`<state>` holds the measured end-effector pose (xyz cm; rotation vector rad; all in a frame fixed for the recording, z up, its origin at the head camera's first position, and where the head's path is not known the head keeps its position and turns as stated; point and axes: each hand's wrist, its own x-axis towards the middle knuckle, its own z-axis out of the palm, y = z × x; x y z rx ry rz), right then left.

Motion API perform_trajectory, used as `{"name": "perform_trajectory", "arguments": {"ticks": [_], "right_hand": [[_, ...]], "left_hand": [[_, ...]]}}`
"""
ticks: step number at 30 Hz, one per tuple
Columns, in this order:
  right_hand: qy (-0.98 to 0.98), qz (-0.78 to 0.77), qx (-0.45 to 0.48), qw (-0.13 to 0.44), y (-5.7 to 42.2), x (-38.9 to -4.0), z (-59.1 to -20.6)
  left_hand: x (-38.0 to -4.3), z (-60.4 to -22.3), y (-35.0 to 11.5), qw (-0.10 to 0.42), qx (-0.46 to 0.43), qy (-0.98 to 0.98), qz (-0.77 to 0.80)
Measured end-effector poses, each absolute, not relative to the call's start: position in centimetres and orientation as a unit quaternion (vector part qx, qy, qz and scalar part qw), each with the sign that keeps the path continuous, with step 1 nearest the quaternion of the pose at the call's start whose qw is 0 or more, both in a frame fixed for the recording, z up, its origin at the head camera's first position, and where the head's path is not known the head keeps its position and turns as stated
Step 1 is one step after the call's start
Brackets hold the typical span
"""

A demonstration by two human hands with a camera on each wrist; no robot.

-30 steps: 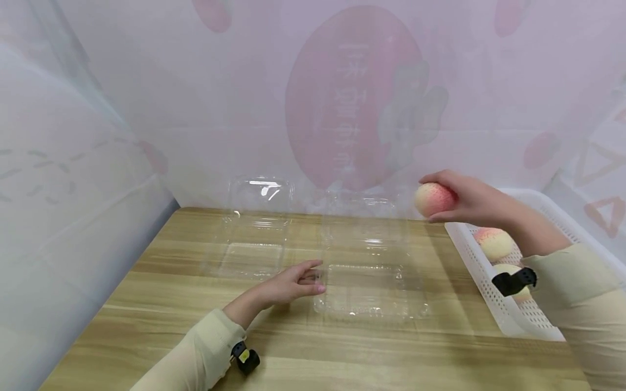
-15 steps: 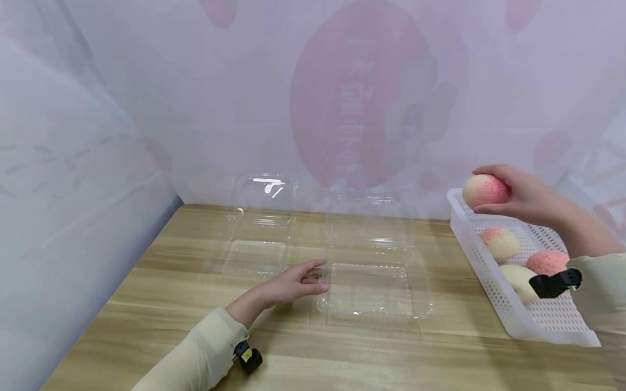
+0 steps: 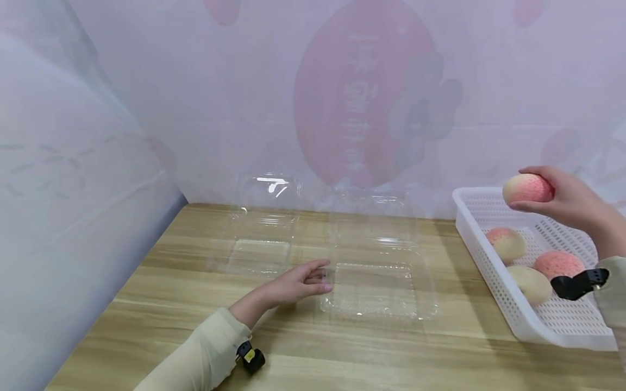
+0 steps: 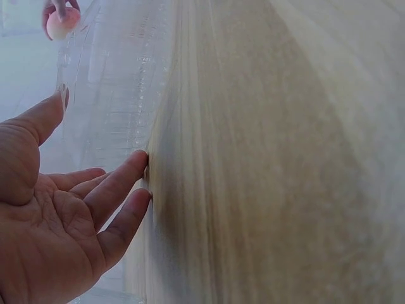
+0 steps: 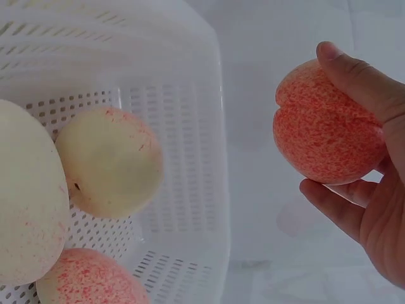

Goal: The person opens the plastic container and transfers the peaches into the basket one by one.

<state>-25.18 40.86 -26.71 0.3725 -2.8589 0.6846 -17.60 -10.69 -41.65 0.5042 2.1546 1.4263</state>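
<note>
My right hand (image 3: pixel 572 201) grips a pink and cream peach (image 3: pixel 525 189) above the back of a white perforated basket (image 3: pixel 489 266). In the right wrist view the thumb lies over the peach (image 5: pixel 326 126) and fingers curl below it. Several more peaches lie in the basket, among them a cream one (image 5: pixel 114 161) and a pink one (image 3: pixel 559 264). On the table, my left hand (image 3: pixel 293 285) touches the left edge of a clear plastic clamshell box (image 3: pixel 376 290). Its thumb and fingers are spread apart in the left wrist view, palm showing.
A second clear clamshell box (image 3: pixel 259 256) stands to the left, lid raised. Both boxes are close to the back edge of the wooden table (image 3: pixel 342 358). White printed curtain walls (image 3: pixel 235 108) enclose the table at the back and sides.
My right hand has moved right with the peach, from left of the basket to above it, uncovering the peaches inside. The left hand stays at the box; the view has shifted slightly.
</note>
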Motion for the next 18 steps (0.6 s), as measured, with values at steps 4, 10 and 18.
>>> {"name": "perform_trajectory", "arguments": {"ticks": [4, 10, 18], "right_hand": [[-0.964, 0.230, 0.110, 0.080, 41.6, -25.5, -27.5], [-0.966, 0.233, 0.087, 0.067, 42.8, -25.8, -28.6], [-0.962, 0.252, 0.065, 0.084, 44.9, -25.8, -30.8]], "left_hand": [[-17.4, -41.7, -10.8, 0.250, 0.185, 0.793, 0.524], [-17.3, -41.5, -11.1, 0.249, 0.186, 0.795, 0.521], [-17.3, -41.5, -11.1, 0.250, 0.186, 0.796, 0.519]]}}
